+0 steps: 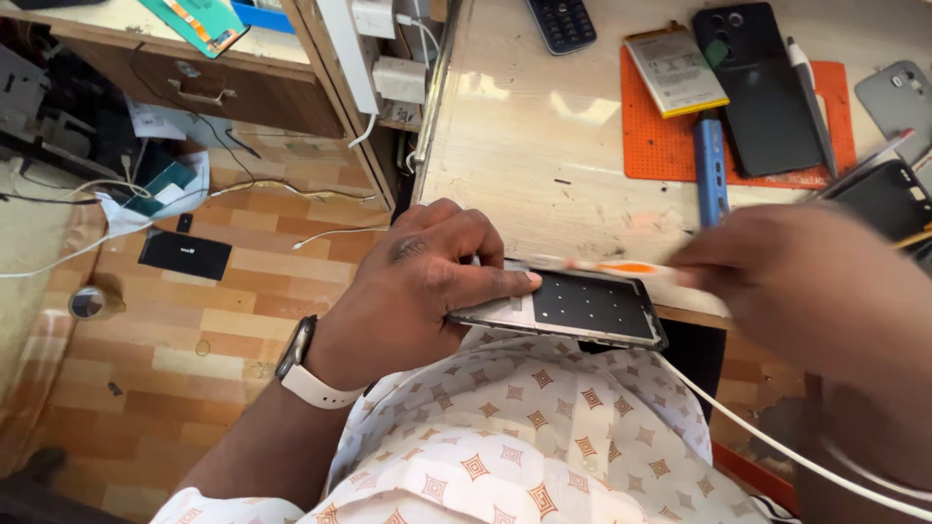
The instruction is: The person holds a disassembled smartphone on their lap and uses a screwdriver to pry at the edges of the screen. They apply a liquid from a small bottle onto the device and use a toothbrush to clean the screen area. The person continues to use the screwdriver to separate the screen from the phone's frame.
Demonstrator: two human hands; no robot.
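Observation:
My left hand (427, 277) grips the left end of an opened phone (582, 309), a dark flat panel with rows of small dots, held at the front edge of the wooden workbench (515, 146). My right hand (777, 272), blurred, holds a thin orange and white tool (621, 268) laid across the top edge of the phone. A pale-strapped watch (303, 364) sits on my left wrist.
An orange mat (660, 146) on the bench carries a phone battery (675, 70), a black phone back (762, 82), a blue tool (711, 170) and a pen-like tool (811, 87). A keypad phone (561, 23) lies at the back. Cables and a drawer unit (194, 87) stand left over the tiled floor.

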